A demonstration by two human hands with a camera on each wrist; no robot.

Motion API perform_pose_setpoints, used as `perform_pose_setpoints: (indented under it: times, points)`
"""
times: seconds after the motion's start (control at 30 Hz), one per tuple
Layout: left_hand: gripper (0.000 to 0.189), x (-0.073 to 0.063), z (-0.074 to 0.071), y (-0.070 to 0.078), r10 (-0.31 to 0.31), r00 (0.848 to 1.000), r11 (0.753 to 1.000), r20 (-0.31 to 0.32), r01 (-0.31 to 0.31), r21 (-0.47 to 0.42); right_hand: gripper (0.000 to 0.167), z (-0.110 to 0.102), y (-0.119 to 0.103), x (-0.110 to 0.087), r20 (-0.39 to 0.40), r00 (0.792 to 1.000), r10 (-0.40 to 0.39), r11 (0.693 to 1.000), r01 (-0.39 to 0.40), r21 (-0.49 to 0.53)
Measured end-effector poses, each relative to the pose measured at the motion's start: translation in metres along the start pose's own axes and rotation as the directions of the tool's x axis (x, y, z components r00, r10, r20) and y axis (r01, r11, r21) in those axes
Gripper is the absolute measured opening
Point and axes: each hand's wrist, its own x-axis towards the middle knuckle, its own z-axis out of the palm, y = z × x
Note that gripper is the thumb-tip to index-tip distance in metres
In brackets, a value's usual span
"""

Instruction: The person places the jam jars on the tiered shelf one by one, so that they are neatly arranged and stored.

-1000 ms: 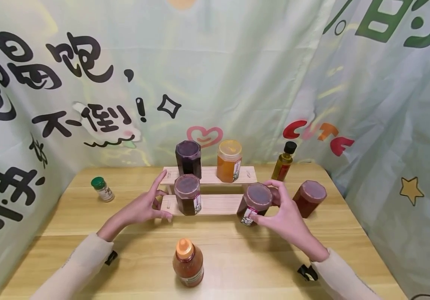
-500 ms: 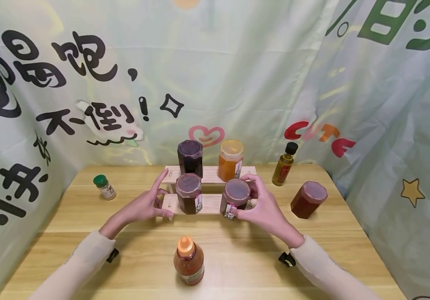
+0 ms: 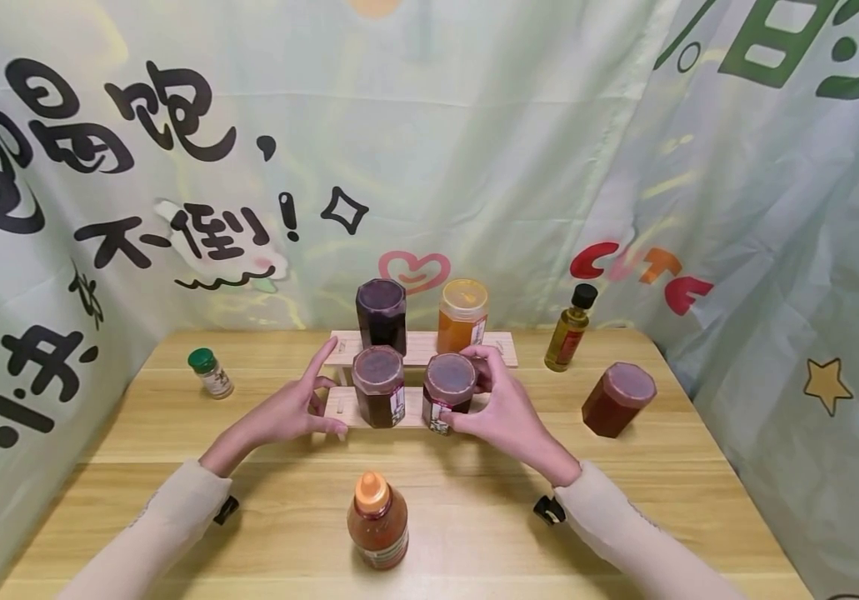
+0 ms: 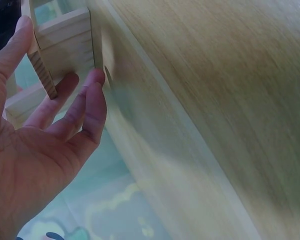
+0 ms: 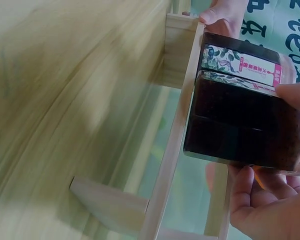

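Observation:
A two-step wooden rack (image 3: 420,348) stands mid-table. At its left end, my left hand (image 3: 288,410) holds the lower step between thumb and fingers; the end board (image 4: 65,37) shows beside the fingertips in the left wrist view. My right hand (image 3: 510,418) grips a dark hexagonal jam jar (image 3: 449,382) near its lid, upright at the lower step. In the right wrist view its base lies right at the step's board (image 5: 177,115). Close on its left stands another dark jam jar (image 3: 378,385). The upper step bears a purple-black jar (image 3: 382,317) and an orange jar (image 3: 462,317).
An orange-capped sauce bottle (image 3: 377,525) stands in front of the rack. To the right are a dark red jar (image 3: 618,400) and a black-capped oil bottle (image 3: 570,329). A green-capped shaker (image 3: 210,373) is at the left. Printed cloth (image 3: 504,167) hangs behind the table.
My right hand has carried the dark jam jar leftward from the rack's right end to beside the other dark jar. The left hand keeps its hold on the rack.

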Motion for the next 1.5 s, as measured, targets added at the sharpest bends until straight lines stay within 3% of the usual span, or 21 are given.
perform_pose_setpoints:
  times: [0.47,0.6,0.77,1.23,1.5]
  points:
    - [0.140,0.000,0.002,-0.002,0.001,1.000,1.000,-0.010,-0.001,-0.009,0.086,0.018,0.003,0.007,-0.019,1.000,0.007,1.000,-0.007,0.020]
    - [0.140,-0.001,0.001,-0.002,0.004,1.000,1.000,-0.014,-0.004,-0.009,0.089,0.020,0.005,0.004,-0.031,0.999,0.013,1.000,-0.014,-0.023]
    - [0.139,0.000,0.001,-0.003,0.010,1.000,1.000,-0.015,-0.010,-0.009,0.093,0.021,0.006,0.002,-0.039,0.999,-0.019,0.997,0.016,-0.074]
    - [0.140,0.001,0.002,-0.005,0.001,1.000,0.999,-0.019,-0.002,-0.033,0.087,0.021,0.009,0.002,-0.034,0.997,-0.071,0.997,0.070,-0.025]
    - [0.139,0.000,0.002,-0.005,0.004,1.000,0.999,-0.013,-0.005,-0.035,0.091,0.021,0.006,-0.005,-0.045,0.999,0.014,1.000,-0.013,0.009]
